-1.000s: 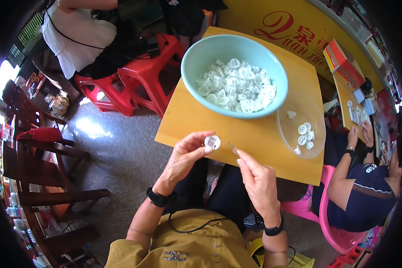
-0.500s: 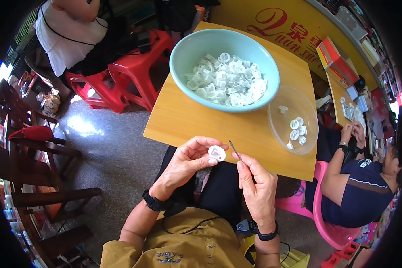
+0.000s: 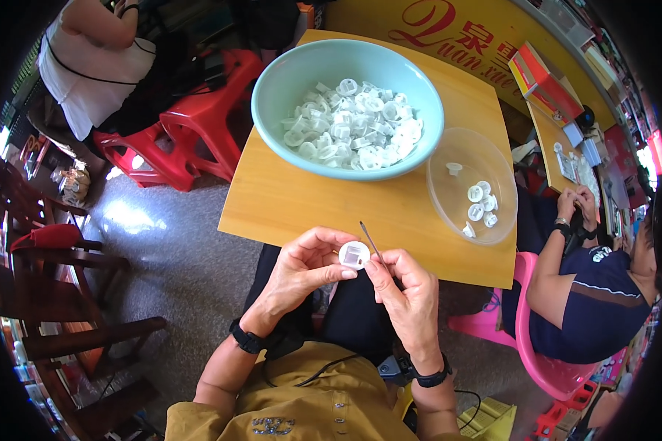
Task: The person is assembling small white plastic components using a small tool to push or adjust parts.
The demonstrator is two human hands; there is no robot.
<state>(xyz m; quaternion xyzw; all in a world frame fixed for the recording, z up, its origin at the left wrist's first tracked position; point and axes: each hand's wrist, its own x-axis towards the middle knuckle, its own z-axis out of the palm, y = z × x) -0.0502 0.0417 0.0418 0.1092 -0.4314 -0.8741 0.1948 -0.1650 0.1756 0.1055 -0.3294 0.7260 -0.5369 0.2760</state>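
Above my lap, just off the table's near edge, my left hand (image 3: 293, 278) pinches a small round white plastic piece (image 3: 354, 254) with a square recess in its face. My right hand (image 3: 410, 300) grips a thin dark metal tool (image 3: 368, 237) between thumb and fingers, its slim end pointing up and away. The right thumb tip is right by the plastic piece's edge; whether it touches cannot be made out. A large pale turquoise basin (image 3: 272, 121) on the table is heaped with similar white pieces (image 3: 357, 125). Right of it, a clear shallow round container (image 3: 456, 202) holds several more.
The wooden table (image 3: 324, 206) spans the area ahead of me. A co-worker (image 3: 588, 301) sits at the right on a pink chair (image 3: 526, 323), hands at another table. Red stools (image 3: 198, 136) and a seated person (image 3: 95, 70) are at the far left; dark wooden chairs (image 3: 59, 294) line the left.
My right hand has come closer to the left, bringing its thumb to the plastic piece's edge. The piece's face has turned more toward me. The whole view has shifted slightly.
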